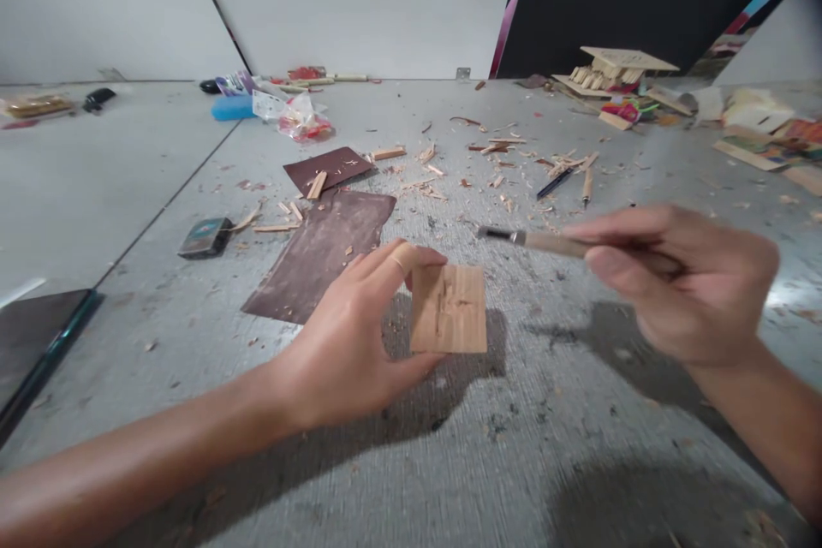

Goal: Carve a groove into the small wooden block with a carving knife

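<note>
My left hand (366,325) grips a small square wooden block (466,312) between thumb and fingers, the thumb at its lower edge and the fingertips at its top. Carved, splintered grooves mark the face of the block. To the right, my right hand (681,282) is closed around the wooden handle of a carving tool (545,243). Its dark metal tip points left, above and to the right of the block, not touching it. The block casts a shadow on the grey tabletop (514,462).
Brown sandpaper sheets (327,248) lie beyond my left hand, near a small dark box (205,237). Wood shavings, strips and another carving tool (586,187) are scattered ahead. A dark flat device (44,342) is at left; a wooden model (616,68) stands back right.
</note>
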`<act>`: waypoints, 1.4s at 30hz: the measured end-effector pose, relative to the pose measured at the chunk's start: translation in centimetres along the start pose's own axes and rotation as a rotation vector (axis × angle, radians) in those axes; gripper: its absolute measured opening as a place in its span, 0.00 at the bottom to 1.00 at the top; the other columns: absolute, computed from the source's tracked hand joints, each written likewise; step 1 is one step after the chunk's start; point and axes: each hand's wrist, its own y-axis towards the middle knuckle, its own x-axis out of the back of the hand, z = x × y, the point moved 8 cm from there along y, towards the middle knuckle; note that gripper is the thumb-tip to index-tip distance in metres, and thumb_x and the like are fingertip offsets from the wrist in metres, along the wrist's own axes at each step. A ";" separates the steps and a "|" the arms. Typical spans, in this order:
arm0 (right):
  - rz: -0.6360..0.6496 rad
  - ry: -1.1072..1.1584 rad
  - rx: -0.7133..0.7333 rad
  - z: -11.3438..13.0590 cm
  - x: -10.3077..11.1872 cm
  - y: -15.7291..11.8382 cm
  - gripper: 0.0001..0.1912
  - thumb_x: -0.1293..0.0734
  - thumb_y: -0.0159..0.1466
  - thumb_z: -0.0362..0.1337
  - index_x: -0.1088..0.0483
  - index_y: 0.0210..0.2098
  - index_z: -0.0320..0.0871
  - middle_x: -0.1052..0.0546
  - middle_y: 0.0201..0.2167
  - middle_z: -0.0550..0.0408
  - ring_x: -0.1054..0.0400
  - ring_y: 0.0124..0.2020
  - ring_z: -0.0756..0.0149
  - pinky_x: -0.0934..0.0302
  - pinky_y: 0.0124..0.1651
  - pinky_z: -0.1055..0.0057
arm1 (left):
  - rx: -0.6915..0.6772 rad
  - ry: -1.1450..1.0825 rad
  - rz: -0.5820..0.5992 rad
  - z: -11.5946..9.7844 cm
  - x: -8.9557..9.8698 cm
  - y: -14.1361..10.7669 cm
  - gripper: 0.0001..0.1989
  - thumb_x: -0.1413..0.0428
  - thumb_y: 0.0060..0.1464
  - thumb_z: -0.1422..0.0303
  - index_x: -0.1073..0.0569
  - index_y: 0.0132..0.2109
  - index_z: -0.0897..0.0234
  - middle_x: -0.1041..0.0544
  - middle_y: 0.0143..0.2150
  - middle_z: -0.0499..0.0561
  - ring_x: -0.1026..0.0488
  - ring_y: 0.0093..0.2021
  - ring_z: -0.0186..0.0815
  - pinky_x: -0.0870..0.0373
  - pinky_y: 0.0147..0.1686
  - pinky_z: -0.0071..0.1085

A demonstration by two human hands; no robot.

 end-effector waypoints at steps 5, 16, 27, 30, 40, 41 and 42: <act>-0.224 0.094 -0.029 -0.8 0.6 -0.2 0.16 0.28 0.72 0.37 0.19 0.57 0.58 0.25 0.32 0.61 0.36 0.22 0.74 0.48 0.19 0.69 | -0.051 -0.155 -0.191 -1.0 1.8 -0.7 0.31 0.35 0.54 0.71 0.35 0.63 0.53 0.26 0.57 0.49 0.27 0.56 0.41 0.28 0.54 0.38; -0.122 0.103 0.177 1.1 0.1 0.1 0.24 0.36 0.74 0.26 0.19 0.59 0.58 0.28 0.38 0.55 0.34 0.27 0.72 0.43 0.24 0.67 | -0.076 -0.368 -0.204 -1.5 1.3 -1.5 0.38 0.28 0.51 0.63 0.35 0.64 0.47 0.27 0.54 0.49 0.26 0.50 0.43 0.26 0.51 0.43; -0.007 -0.124 0.261 2.6 -0.9 -0.1 0.18 0.30 0.71 0.26 0.21 0.56 0.51 0.25 0.39 0.60 0.35 0.30 0.74 0.34 0.36 0.72 | -0.140 -0.434 -0.173 -2.7 1.6 -1.7 0.40 0.24 0.47 0.58 0.33 0.63 0.54 0.25 0.53 0.49 0.25 0.50 0.41 0.25 0.54 0.39; 0.014 -0.145 0.277 2.6 -1.1 -0.1 0.17 0.31 0.71 0.26 0.21 0.55 0.49 0.24 0.40 0.60 0.34 0.30 0.75 0.34 0.36 0.72 | -0.144 -0.417 -0.164 -2.8 1.6 -1.6 0.40 0.24 0.46 0.58 0.33 0.62 0.55 0.24 0.51 0.49 0.25 0.48 0.41 0.24 0.52 0.40; 0.053 -0.178 0.306 3.2 -1.4 -0.1 0.18 0.32 0.72 0.27 0.22 0.57 0.49 0.22 0.40 0.58 0.28 0.37 0.69 0.35 0.38 0.67 | -0.153 -0.461 -0.205 -2.7 1.6 -1.4 0.40 0.22 0.40 0.51 0.28 0.58 0.53 0.20 0.46 0.46 0.23 0.43 0.40 0.26 0.42 0.38; 0.056 -0.176 0.308 3.2 -1.5 -0.1 0.18 0.32 0.72 0.27 0.22 0.57 0.49 0.22 0.40 0.58 0.28 0.37 0.69 0.35 0.38 0.67 | -0.156 -0.464 -0.209 -2.7 1.6 -1.4 0.40 0.22 0.39 0.50 0.28 0.57 0.53 0.20 0.46 0.46 0.23 0.43 0.40 0.27 0.42 0.38; 0.059 -0.175 0.308 3.3 -1.5 -0.1 0.18 0.32 0.72 0.27 0.22 0.57 0.50 0.22 0.40 0.59 0.28 0.37 0.68 0.35 0.38 0.67 | -0.159 -0.464 -0.213 -2.6 1.6 -1.4 0.40 0.22 0.39 0.50 0.27 0.57 0.52 0.19 0.45 0.46 0.23 0.42 0.40 0.27 0.41 0.38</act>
